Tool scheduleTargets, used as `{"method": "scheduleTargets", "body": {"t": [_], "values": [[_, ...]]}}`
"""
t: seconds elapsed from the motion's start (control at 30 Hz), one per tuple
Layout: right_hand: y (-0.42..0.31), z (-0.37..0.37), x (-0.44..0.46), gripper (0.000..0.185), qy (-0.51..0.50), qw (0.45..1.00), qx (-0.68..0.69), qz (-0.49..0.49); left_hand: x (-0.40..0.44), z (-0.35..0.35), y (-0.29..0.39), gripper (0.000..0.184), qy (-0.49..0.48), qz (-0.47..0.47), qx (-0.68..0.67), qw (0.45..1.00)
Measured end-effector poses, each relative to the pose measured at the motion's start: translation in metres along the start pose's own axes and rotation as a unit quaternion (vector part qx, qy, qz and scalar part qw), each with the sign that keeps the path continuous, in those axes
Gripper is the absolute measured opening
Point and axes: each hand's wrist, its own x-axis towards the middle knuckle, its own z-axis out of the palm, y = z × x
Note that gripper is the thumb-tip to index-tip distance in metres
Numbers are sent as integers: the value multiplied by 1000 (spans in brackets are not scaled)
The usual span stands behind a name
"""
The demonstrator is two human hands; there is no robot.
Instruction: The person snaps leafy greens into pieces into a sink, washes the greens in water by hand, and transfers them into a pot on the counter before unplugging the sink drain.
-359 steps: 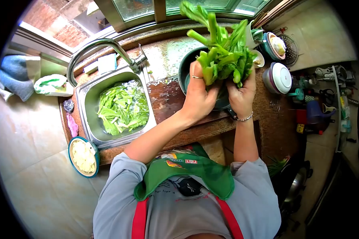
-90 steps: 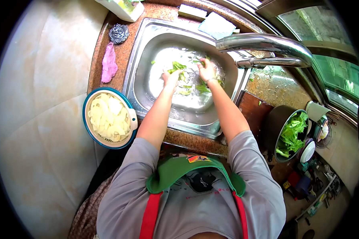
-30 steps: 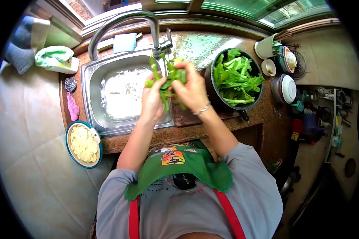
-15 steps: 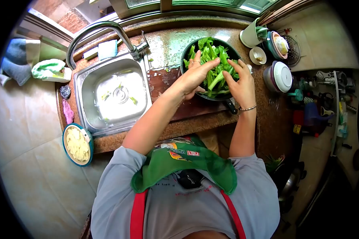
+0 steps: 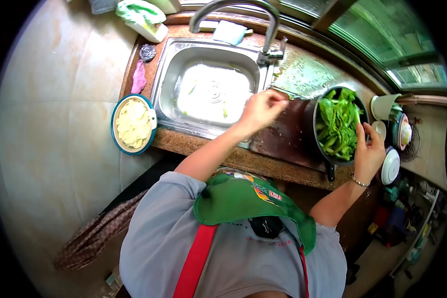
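Observation:
My left hand [image 5: 264, 111] is over the wet dark board beside the sink, its fingers curled and pressed together. Whether anything small is between the fingertips cannot be made out. At the right rim of the dark pot [image 5: 310, 126] is my right hand [image 5: 369, 156], fingers slightly apart, its fingertips close to a pale stem. Leafy greens [image 5: 335, 121] fill the pot up to its rim. A little water and a few green scraps [image 5: 225, 110] lie in the steel sink [image 5: 171, 74].
A bowl of pale slices [image 5: 133, 123] stands left of the sink, near a pink cloth [image 5: 139, 77] and a scouring ball [image 5: 147, 52]. The faucet [image 5: 270, 32] arches behind. Bowls and a white lid [image 5: 390, 165] sit right of the pot.
Greens from both hands are now in the pot. My left hand has left them, moved toward the sink and closed; my right hand has shifted to the pot's right rim. The view has turned.

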Motion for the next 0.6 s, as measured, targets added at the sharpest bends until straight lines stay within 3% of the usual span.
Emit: {"method": "scheduleTargets", "body": {"t": [0.03, 0.1, 0.17, 0.23, 0.3, 0.33, 0.37, 0.43, 0.5, 0.53, 0.57, 0.6], "values": [[-17, 5, 0, 23, 28, 999, 33, -23, 4, -18, -36, 31, 19, -13, 9, 1000], [-60, 35, -8, 18, 7, 973, 228, -14, 12, -56, -103, 29, 69, -76, 148, 984], [-100, 87, -24, 17, -96, 946, 305, -56, 28, -92, -178, 35, 101, -132, 307, 937], [-132, 156, -49, 19, -245, 935, 250, -56, 43, -123, -195, 47, 142, -213, 387, 886], [-145, 246, -73, 30, -419, 895, 142, -61, 55, -144, -237, 52, 196, -171, 436, 862], [-145, 295, -86, 42, -451, 887, 92, -50, 61, -150, -254, 57, 252, -126, 485, 828], [-145, 341, -101, 62, -427, 901, 45, -54, 65, -154, -263, 57, 252, -130, 480, 830], [-153, 400, -115, 84, -474, 880, 5, 31, 70, -162, -280, 64, 197, -253, 456, 830], [-139, 457, -145, 63, -432, 899, 57, 29, 73, -169, -312, 62, 163, -305, 390, 853], [-131, 478, -154, 63, -437, 897, 52, 31, 71, -170, -325, 60, 128, -348, 326, 870], [-124, 497, -160, 48, -475, 876, 71, 49, 66, -170, -332, 60, 124, -353, 323, 869], [-122, 507, -161, 34, -510, 853, 91, 66, 62, -169, -337, 55, 149, -302, 232, 913]]}}
